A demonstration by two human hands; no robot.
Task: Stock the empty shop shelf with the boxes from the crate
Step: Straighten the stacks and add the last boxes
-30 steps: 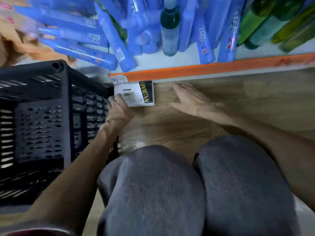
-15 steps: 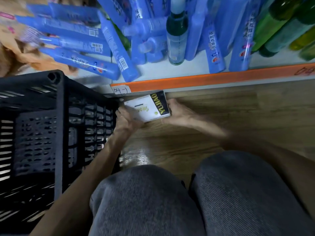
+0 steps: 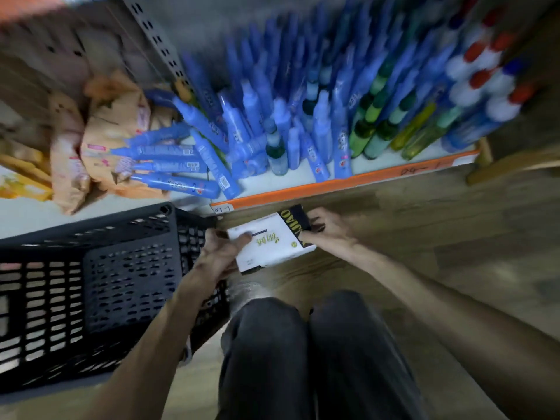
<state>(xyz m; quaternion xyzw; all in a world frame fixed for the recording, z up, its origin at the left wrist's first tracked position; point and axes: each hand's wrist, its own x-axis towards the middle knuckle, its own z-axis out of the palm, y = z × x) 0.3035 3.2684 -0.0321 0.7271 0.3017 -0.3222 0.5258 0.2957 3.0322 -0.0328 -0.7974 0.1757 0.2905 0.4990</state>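
A white box [image 3: 268,242] with a black band and yellow lettering is held tilted above the wooden floor, just below the orange shelf edge [image 3: 348,183]. My left hand [image 3: 219,256] grips its left end, thumb on top. My right hand [image 3: 328,230] holds the black right end. The black slatted crate [image 3: 100,286] stands at the left, touching my left forearm; its inside is hidden from here.
The lowest shelf holds several blue tubes and bottles [image 3: 272,131], green bottles [image 3: 381,128] and white bottles with red caps [image 3: 485,86]. Orange packets [image 3: 100,140] lie at the left. My knees [image 3: 318,353] fill the lower middle. Wooden floor [image 3: 439,237] spreads to the right.
My right hand came from flat on the floor onto the box's right end. The box has been lifted and turned, and the view has tilted up toward the shelf.
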